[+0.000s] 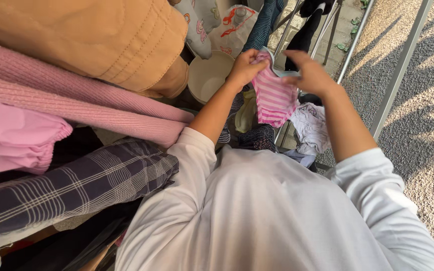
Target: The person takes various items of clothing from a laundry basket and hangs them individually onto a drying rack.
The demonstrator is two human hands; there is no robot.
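Note:
A small pink and white striped garment [273, 98] hangs over a metal drying rack rail [283, 31] in front of me. My left hand [245, 68] pinches its upper left corner. On its upper right edge rests my right hand [310, 73], fingers curled around the cloth. I wear a white long-sleeved top [262, 211], which fills the lower middle of the view.
Hanging clothes crowd the left: a tan quilted jacket [101, 40], a pink knit sweater [66, 95], a dark plaid garment [71, 185]. A cream tub [209, 75] stands below. White cloth [310, 128] and dark socks [310, 25] hang on the rack. Gravel ground [423, 125] lies right.

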